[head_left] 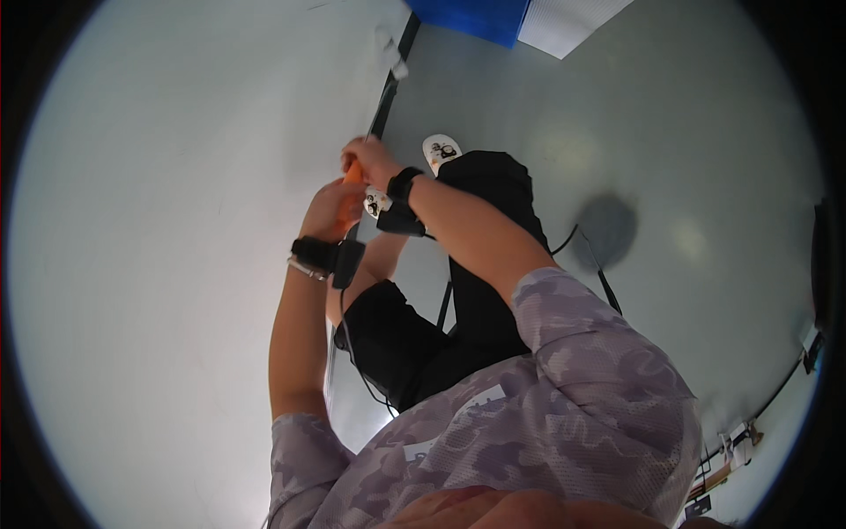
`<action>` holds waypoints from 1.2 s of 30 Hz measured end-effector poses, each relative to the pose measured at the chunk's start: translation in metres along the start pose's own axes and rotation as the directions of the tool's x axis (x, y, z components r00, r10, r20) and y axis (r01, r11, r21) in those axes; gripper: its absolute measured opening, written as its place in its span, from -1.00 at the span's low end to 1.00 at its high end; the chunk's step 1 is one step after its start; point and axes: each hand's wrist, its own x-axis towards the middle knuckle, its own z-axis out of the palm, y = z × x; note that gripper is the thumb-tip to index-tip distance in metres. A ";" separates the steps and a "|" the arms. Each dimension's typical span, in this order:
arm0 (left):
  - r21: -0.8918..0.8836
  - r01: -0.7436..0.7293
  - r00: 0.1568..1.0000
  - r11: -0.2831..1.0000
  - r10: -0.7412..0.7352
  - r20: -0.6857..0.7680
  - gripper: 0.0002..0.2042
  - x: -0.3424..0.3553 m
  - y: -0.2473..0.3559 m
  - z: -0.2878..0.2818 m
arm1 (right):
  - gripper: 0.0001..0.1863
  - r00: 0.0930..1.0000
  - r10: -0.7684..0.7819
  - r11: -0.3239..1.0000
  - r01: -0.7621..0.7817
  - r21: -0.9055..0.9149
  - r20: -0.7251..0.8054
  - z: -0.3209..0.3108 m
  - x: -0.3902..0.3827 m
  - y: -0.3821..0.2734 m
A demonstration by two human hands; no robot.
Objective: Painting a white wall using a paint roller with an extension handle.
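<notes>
Both of my hands are together beside the pale wall [176,220], above its dark skirting strip [384,106]. My left hand [331,210] is closed round the lower part of a slim orange object [353,173]. Just beyond it, my right hand [374,160] closes over the object's upper end. A thin dark line shows above the right fingers; whether it belongs to the orange object, I cannot tell. Fingers hide most of the object, so its kind is unclear. Black straps with small boxes sit on both wrists.
A blurred white fitting [390,53] is on the wall by the skirting, farther ahead. A blue panel [471,16] and a white ribbed panel [571,22] stand at the far edge. Between my bent legs and the grey floor [696,159] runs a black cable [349,339].
</notes>
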 end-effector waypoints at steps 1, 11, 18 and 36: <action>-0.064 -0.052 0.998 0.997 0.054 0.033 -0.92 0.001 -0.003 0.001 | -0.88 1.000 -0.010 1.000 0.009 -0.014 -0.010 0.004 0.002 0.000; -0.189 0.073 0.987 0.979 -0.098 -0.125 -0.94 -0.056 -0.060 -0.018 | -0.84 0.889 -0.189 0.286 0.456 -0.843 0.417 -0.016 0.013 0.107; -0.661 0.249 0.964 0.708 -0.113 0.241 -0.91 -0.134 -0.025 0.009 | -0.80 0.924 0.291 0.837 -0.122 -0.534 0.246 0.046 -0.075 0.052; 0.222 -0.054 0.990 0.973 0.080 -0.112 -0.86 -0.081 -0.017 0.007 | -0.68 0.987 -0.087 0.890 0.015 -0.456 -0.137 0.075 -0.066 -0.012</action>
